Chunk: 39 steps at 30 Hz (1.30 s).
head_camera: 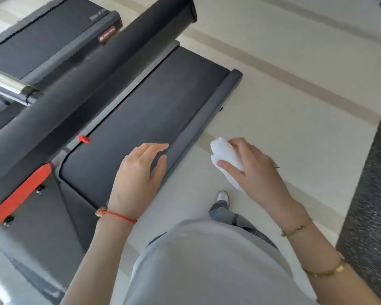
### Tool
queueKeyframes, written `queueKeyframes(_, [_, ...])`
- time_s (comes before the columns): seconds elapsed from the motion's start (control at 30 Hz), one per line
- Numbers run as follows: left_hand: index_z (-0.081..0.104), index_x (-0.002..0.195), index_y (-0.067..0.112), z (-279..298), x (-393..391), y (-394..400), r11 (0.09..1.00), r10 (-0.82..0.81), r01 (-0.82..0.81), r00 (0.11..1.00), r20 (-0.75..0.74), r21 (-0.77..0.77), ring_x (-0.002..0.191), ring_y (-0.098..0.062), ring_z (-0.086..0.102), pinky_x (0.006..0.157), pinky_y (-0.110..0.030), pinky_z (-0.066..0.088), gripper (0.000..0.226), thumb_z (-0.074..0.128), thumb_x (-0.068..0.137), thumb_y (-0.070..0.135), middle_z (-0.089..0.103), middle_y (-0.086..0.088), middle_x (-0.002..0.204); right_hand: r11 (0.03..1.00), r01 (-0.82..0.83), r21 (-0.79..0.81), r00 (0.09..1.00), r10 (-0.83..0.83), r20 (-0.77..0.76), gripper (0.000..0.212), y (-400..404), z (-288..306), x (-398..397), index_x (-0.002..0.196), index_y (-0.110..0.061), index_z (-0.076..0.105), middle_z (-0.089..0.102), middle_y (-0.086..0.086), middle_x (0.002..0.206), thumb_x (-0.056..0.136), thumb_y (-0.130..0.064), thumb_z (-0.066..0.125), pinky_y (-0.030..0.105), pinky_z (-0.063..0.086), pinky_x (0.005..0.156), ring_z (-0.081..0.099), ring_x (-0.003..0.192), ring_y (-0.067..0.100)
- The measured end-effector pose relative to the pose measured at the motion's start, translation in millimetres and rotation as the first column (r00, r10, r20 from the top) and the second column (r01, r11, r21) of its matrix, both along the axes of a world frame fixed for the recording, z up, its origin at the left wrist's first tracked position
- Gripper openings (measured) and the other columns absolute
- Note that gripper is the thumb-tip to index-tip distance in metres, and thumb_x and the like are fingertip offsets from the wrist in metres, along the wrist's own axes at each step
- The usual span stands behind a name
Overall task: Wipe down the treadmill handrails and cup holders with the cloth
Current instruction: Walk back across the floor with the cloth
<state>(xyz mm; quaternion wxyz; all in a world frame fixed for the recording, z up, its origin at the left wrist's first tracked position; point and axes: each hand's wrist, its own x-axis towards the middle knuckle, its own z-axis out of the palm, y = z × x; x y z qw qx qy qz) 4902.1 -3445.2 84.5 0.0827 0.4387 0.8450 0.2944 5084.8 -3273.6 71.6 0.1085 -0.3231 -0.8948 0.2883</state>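
A long black padded handrail (92, 84) of the treadmill runs diagonally from lower left to upper middle, above the dark belt (145, 115). My left hand (139, 175) hovers over the belt's near edge with relaxed fingers and holds nothing. My right hand (253, 168) is out over the pale floor to the right of the treadmill, gripping a bunched white cloth (224, 159). Neither hand touches the handrail. No cup holder is visible.
An orange-red panel (20, 192) and a small red clip (84, 138) sit on the treadmill's left side. A second treadmill (42, 40) and a chrome bar (7, 86) lie at upper left. A dark speckled mat (370, 205) borders the right. My foot (222, 198) stands on the floor.
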Motion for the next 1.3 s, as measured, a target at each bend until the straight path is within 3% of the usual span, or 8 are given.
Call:
queueKeyframes(0.13, [0.065,0.121,0.014,-1.1,7.4,69.8,0.998,-0.057,0.056,0.998,0.007,0.027,0.104,-0.022,0.064,0.089,-0.045,0.052,0.026,0.057,0.097,0.013,0.067,0.002,0.114,0.994,0.105,-0.014,0.994,-0.105,0.02,0.039,57.5,0.2,23.0,0.117,-0.027,0.045,0.057,-0.012,0.106,0.092,-0.056,0.05,0.009,0.034,0.066,0.048,0.093,0.006])
queueKeyframes(0.23, [0.066,0.121,0.012,-0.4,13.7,120.1,0.995,-0.083,0.082,0.997,0.008,0.049,0.101,-0.022,0.064,0.088,-0.043,0.053,0.026,0.057,0.096,0.012,0.067,0.0,0.114,0.986,0.165,-0.014,0.986,-0.165,0.015,0.037,99.5,1.9,36.9,0.115,-0.027,0.045,0.057,-0.012,0.105,0.092,-0.056,0.051,0.025,0.035,0.065,0.051,0.093,0.01])
queueKeyframes(0.43, [0.067,0.118,0.009,0.1,19.9,210.6,0.985,-0.158,0.157,0.987,0.002,0.07,0.057,-0.016,0.039,0.069,-0.029,0.047,0.024,0.059,0.095,0.01,0.068,-0.004,0.11,0.97,0.245,-0.004,0.97,-0.245,0.003,0.037,178.1,5.9,50.9,0.116,-0.025,0.045,0.058,-0.008,0.108,0.092,-0.053,0.053,0.025,0.031,0.068,0.052,0.095,0.013])
queueKeyframes(0.5, [0.067,0.118,0.009,0.5,15.4,238.5,0.98,-0.185,0.183,0.983,0.008,0.079,0.059,-0.006,0.036,0.07,-0.028,0.048,0.025,0.059,0.095,0.01,0.068,-0.003,0.11,0.963,0.27,-0.015,0.963,-0.27,-0.001,0.036,202.2,5.3,50.9,0.115,-0.024,0.046,0.058,-0.008,0.107,0.093,-0.052,0.054,0.024,0.028,0.066,0.051,0.094,0.013])
queueKeyframes(0.67, [0.066,0.12,0.01,-1.7,-6.2,309.0,0.973,-0.222,0.22,0.975,0.019,0.074,0.083,-0.019,0.061,0.078,-0.034,0.053,0.026,0.056,0.096,0.012,0.067,-0.002,0.112,0.946,0.324,-0.029,0.946,-0.324,0.004,0.038,261.9,-2.5,38.1,0.114,-0.022,0.047,0.059,-0.007,0.104,0.093,-0.052,0.053,0.025,0.028,0.064,0.052,0.091,0.014])
queueKeyframes(0.9, [0.067,0.119,0.01,-7.5,-55.2,428.2,0.96,-0.254,0.253,0.967,-0.008,0.119,0.055,0.006,0.041,0.07,-0.026,0.048,0.025,0.058,0.096,0.011,0.068,-0.001,0.112,0.931,0.365,-0.014,0.931,-0.365,-0.003,0.036,369.4,-11.9,-5.8,0.114,-0.023,0.047,0.06,-0.006,0.103,0.093,-0.052,0.054,0.025,0.027,0.064,0.052,0.09,0.015])
queueKeyframes(1.07, [0.066,0.12,0.009,2.6,-99.6,523.6,0.955,-0.262,0.259,0.965,0.0,0.143,0.073,-0.011,0.057,0.077,-0.031,0.052,0.026,0.057,0.096,0.01,0.068,-0.002,0.114,0.925,0.381,-0.011,0.924,-0.381,-0.031,0.036,465.1,-0.8,-51.0,0.115,-0.023,0.047,0.06,-0.007,0.105,0.093,-0.051,0.054,0.026,0.028,0.065,0.052,0.092,0.014])
queueKeyframes(1.3, [0.067,0.12,0.009,11.2,-155.1,649.5,0.938,-0.323,0.321,0.946,-0.01,0.132,0.06,0.0,0.042,0.071,-0.02,0.041,0.025,0.058,0.096,0.01,0.068,0.0,0.112,0.898,0.441,-0.002,0.895,-0.44,-0.075,0.037,578.2,8.8,-105.0,0.115,-0.02,0.049,0.058,-0.007,0.102,0.093,-0.049,0.057,0.024,0.025,0.064,0.051,0.089,0.015])
